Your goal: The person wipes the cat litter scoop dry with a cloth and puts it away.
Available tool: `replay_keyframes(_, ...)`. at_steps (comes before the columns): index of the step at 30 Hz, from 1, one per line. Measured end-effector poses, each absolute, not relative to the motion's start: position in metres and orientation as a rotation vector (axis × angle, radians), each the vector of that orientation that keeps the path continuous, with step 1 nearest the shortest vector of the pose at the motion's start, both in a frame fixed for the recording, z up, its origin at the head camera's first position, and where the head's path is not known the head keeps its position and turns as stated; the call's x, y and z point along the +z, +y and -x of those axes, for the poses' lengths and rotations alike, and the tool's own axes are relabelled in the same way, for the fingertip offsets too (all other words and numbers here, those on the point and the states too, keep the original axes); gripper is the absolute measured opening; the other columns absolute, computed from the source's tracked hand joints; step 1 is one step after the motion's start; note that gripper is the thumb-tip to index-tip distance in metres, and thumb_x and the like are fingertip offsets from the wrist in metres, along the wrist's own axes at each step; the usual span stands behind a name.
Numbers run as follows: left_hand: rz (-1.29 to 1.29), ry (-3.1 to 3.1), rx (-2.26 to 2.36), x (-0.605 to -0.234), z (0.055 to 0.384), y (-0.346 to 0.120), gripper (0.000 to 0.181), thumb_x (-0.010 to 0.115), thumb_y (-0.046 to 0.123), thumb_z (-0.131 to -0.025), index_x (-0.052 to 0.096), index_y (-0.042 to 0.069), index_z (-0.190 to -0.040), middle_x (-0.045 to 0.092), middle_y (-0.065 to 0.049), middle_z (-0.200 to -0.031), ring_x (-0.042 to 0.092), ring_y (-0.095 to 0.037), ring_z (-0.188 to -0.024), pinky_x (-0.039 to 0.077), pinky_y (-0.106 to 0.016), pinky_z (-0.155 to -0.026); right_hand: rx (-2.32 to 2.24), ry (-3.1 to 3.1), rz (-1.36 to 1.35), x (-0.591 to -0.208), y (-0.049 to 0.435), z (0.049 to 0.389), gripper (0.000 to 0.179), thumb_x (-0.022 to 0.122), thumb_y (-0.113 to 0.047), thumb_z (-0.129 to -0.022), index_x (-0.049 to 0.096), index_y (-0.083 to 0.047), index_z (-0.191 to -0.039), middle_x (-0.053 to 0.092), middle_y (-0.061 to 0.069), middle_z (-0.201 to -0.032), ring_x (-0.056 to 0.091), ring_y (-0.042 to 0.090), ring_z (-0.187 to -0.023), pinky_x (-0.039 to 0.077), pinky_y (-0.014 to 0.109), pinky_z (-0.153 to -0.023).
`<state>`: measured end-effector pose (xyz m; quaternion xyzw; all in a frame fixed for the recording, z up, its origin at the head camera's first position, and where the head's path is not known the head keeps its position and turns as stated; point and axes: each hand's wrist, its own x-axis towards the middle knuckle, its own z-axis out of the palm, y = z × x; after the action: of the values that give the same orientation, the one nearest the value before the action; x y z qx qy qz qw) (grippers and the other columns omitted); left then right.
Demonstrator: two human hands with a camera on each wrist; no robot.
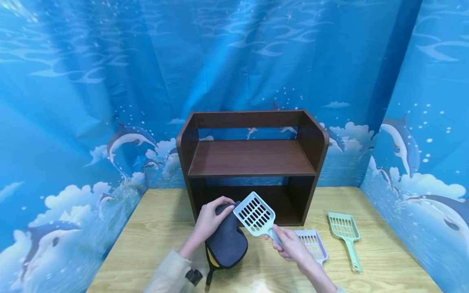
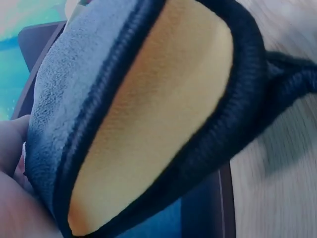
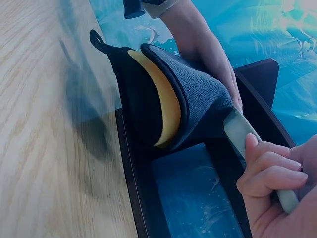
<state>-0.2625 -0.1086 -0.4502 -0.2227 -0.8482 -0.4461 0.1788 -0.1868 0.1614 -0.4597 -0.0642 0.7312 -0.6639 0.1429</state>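
Note:
My left hand [image 1: 212,217] grips the upper end of a dark blue oven mitt [image 1: 229,240] with black edging and a hanging loop. The mitt hangs with its cuff downward, and its yellow lining [image 2: 153,119] shows in the left wrist view. In my right hand [image 1: 289,244] is a pale mint litter scoop [image 1: 254,213], held by its handle with the slotted head raised toward the mitt's upper end. The right wrist view shows the scoop's head [image 3: 240,129] edge-on close to the left hand's fingertips; whether they touch I cannot tell.
A dark brown two-tier shelf [image 1: 253,156] stands behind the hands on the wooden table [image 1: 154,244]. On the table to the right lie a lavender litter scoop [image 1: 313,244], partly behind my right arm, and a green litter scoop [image 1: 344,228]. Blue ocean-print cloth [image 1: 110,81] surrounds the table.

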Motion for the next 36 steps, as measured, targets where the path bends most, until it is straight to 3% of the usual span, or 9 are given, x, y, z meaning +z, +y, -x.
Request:
replay_keyframes(8,0.609,-2.41,-1.543,-0.453,0.277,-0.103,0.013,0.072,0.026,-0.096,0.076,0.021,-0.106,0.075,0.008,-0.103,0.066,-0.01,-0.099,0.048,-0.029,-0.09,-1.859,2.092,0.277,-0.47,0.152,0.183,0.056,0.036,-0.035,-0.111,0.058,0.016,-0.112,0.044,-0.007,-0.061,0.028,-0.001,-0.041,0.023,0.016,-0.039)
replay_keyframes(14,0.608,-2.401,-1.543,-0.45,0.284,-0.093,0.015,0.072,0.027,-0.096,0.076,0.019,-0.108,0.075,0.004,-0.104,0.065,-0.011,-0.095,0.05,-0.036,-0.089,-1.847,2.075,0.336,-0.474,0.147,0.181,0.055,0.036,-0.032,-0.111,0.058,0.018,-0.112,0.044,-0.008,-0.061,0.029,-0.001,-0.042,0.024,0.015,-0.04)
replay_keyframes(25,0.552,-2.399,-1.603,-0.455,0.271,-0.1,0.014,0.072,0.026,-0.095,0.076,0.018,-0.106,0.075,0.004,-0.101,0.066,-0.012,-0.099,0.047,-0.029,-0.091,-1.888,2.146,0.181,-0.467,0.158,0.189,0.057,0.037,-0.037,-0.11,0.059,0.015,-0.109,0.043,-0.007,-0.061,0.027,0.0,-0.043,0.022,0.015,-0.041)
replay_keyframes(32,0.541,-2.394,-1.658,-0.455,0.263,-0.106,0.012,0.073,0.023,-0.094,0.076,0.016,-0.104,0.075,0.002,-0.099,0.065,-0.01,-0.095,0.047,-0.026,-0.089,-1.915,2.111,0.29,-0.468,0.165,0.192,0.053,0.035,-0.034,-0.111,0.061,0.012,-0.105,0.043,-0.009,-0.06,0.028,-0.002,-0.043,0.023,0.015,-0.04)
replay_keyframes(36,0.485,-2.366,-1.678,-0.443,0.259,-0.1,0.01,0.073,0.015,-0.094,0.076,0.011,-0.102,0.075,-0.002,-0.098,0.066,-0.014,-0.094,0.048,-0.032,-0.089,-1.879,2.096,0.277,-0.468,0.16,0.19,0.053,0.036,-0.033,-0.111,0.06,0.013,-0.106,0.042,-0.008,-0.061,0.027,-0.001,-0.043,0.023,0.015,-0.041)
